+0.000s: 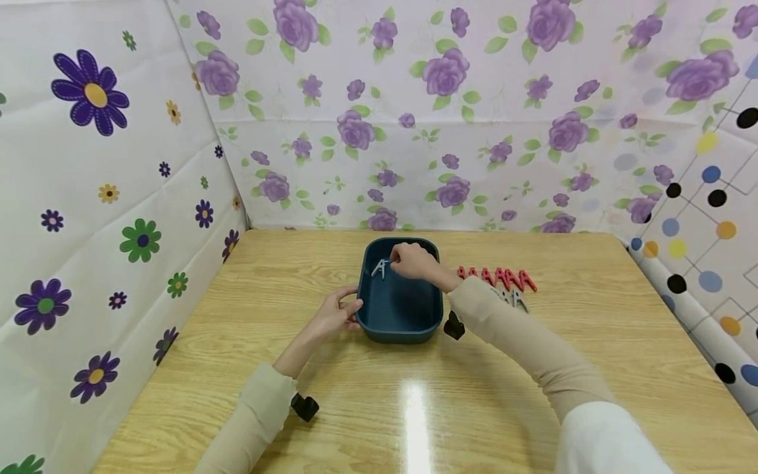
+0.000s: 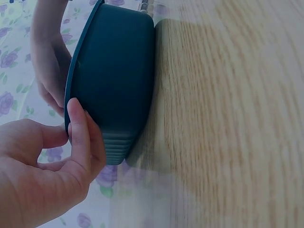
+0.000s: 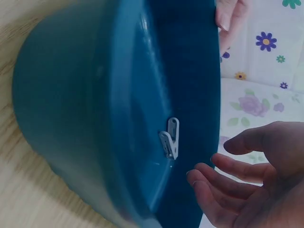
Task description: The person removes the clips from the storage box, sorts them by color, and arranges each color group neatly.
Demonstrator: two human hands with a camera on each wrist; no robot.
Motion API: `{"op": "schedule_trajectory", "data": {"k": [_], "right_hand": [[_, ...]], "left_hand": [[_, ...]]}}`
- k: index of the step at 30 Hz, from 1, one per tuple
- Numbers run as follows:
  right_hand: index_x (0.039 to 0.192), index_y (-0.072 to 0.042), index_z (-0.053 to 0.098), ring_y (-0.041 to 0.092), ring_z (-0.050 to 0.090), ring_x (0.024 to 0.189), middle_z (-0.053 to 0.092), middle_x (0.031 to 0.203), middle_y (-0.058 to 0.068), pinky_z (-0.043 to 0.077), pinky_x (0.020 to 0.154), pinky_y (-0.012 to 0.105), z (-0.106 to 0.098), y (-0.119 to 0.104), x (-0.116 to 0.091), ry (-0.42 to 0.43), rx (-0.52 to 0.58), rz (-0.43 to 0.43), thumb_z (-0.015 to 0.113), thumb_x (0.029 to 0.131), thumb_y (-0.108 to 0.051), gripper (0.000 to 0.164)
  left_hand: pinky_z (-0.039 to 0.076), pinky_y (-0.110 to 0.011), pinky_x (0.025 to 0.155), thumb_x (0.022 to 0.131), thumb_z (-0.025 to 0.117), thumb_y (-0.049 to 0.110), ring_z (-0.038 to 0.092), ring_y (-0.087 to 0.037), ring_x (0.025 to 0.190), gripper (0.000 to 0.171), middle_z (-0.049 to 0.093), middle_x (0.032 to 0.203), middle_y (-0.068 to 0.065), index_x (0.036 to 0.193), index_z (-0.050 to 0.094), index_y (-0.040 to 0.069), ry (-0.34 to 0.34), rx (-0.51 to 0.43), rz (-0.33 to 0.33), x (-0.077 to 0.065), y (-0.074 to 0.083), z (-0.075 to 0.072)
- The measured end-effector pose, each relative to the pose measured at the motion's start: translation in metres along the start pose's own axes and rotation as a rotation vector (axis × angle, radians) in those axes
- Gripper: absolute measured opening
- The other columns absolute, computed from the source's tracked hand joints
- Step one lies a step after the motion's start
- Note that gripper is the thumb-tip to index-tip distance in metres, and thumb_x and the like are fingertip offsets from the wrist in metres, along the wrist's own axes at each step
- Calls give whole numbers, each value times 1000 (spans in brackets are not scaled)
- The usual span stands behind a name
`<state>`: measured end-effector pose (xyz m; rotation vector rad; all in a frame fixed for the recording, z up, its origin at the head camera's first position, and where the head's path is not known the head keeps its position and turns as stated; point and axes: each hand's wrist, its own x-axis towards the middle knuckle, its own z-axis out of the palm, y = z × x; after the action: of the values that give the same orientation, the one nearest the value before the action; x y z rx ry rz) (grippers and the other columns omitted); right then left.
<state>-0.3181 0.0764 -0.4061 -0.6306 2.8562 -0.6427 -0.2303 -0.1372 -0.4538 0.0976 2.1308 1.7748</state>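
Note:
A dark teal plastic basin (image 1: 403, 336) stands on the wooden table. My left hand (image 1: 333, 315) pinches its left rim, as the left wrist view shows, with the thumb and fingers on either side of the edge (image 2: 69, 90). Inside the basin, near its far left corner, is a grey clothespin (image 3: 171, 140). Over the basin hovers my right hand (image 1: 413, 261), close to this clothespin. The right wrist view shows the fingers of my right hand (image 3: 256, 175) loosely bent, thumb apart, with nothing between them.
To the right of the basin, several red clothespins (image 1: 500, 276) lie in a row on the table (image 1: 580, 329). Grey clothespins (image 1: 516, 301) lie just in front of them, partly hidden by my right sleeve (image 1: 521, 349). Flower-printed sheets (image 1: 355, 164) hang behind the table.

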Motion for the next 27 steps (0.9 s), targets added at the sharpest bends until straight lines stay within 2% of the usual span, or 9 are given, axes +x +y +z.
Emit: {"op": "schedule_trajectory", "data": {"k": [4,8,13,18,21,24,27], "right_hand": [[123,-5,62,19,58,77,64,118,12,48,68,32,8,0,6,-40,-7,29,53,98,-17,29],[130,-4,56,23,57,82,59,127,16,45,70,32,14,-2,14,-128,-24,26,52,99,-18,34],[140,-4,48,27,58,107,51,139,18,46,85,37,19,-5,21,-236,-57,30,50,101,-19,42],[146,-6,40,29,50,125,43,147,17,42,101,40,23,-8,24,-304,-78,32,48,101,-17,47],[150,-7,34,29,40,138,36,153,16,34,113,43,27,-9,24,-342,-111,21,49,100,-17,52],[153,-11,27,31,29,144,27,157,16,29,117,45,33,-9,23,-376,-156,22,51,100,-19,59],[155,-14,22,34,26,145,23,158,16,29,116,49,38,-10,22,-396,-191,44,51,100,-23,63]], "left_hand": [[55,-27,64,102,47,11,56,-11,61,46,55,67,0,146,37,0,-2,3,-3,1,0,0],[55,-27,64,102,47,11,57,-11,62,46,57,68,-2,146,37,1,-5,3,-6,1,-1,0],[55,-28,65,102,48,11,59,-12,64,47,61,73,-5,146,37,0,-16,-3,9,0,-3,-1],[56,-28,66,102,48,11,60,-12,65,47,62,75,-6,146,36,0,-27,-11,15,0,-3,-1],[56,-28,66,102,48,10,59,-11,65,47,62,75,-7,146,36,-1,-26,-14,21,-1,-2,-1],[56,-28,65,102,48,9,59,-11,64,47,62,76,-8,146,36,-1,-24,-15,22,-1,-1,-1],[56,-28,65,102,48,10,59,-11,64,47,61,74,-6,146,36,0,-25,-16,18,0,-1,-2]]}}
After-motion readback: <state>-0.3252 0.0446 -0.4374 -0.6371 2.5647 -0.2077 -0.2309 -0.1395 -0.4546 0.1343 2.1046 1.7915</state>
